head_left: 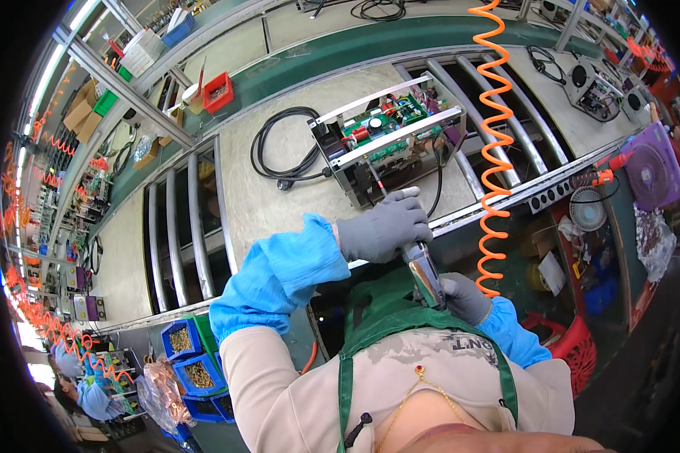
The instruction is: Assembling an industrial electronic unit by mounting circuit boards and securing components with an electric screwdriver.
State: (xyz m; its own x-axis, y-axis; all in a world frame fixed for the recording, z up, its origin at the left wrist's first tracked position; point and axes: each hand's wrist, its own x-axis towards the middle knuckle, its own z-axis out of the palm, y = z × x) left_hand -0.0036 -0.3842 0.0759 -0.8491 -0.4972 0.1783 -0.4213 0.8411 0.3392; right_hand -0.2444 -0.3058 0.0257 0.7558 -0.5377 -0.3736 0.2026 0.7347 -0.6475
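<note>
A silver power screwdriver (425, 276) slants between my two grey-gloved hands, its thin shaft (378, 178) reaching the near side of an open metal chassis (347, 183). My left hand (385, 226) is closed around the front of the tool. Lower down, near my green apron, my right hand (467, 297) is wrapped round the tool's rear end. Inside the chassis sits a green circuit board (381, 121) with red and black parts. Whether the tip touches a screw cannot be made out.
Beside the chassis lies a coiled black cable (258, 151). An orange coiled hose (494, 143) hangs right of it. Metal rollers (196, 226) flank the grey work board (242, 204). Blue bins (199, 375) of small metal parts stand lower left; a purple fan (652, 167) is at right.
</note>
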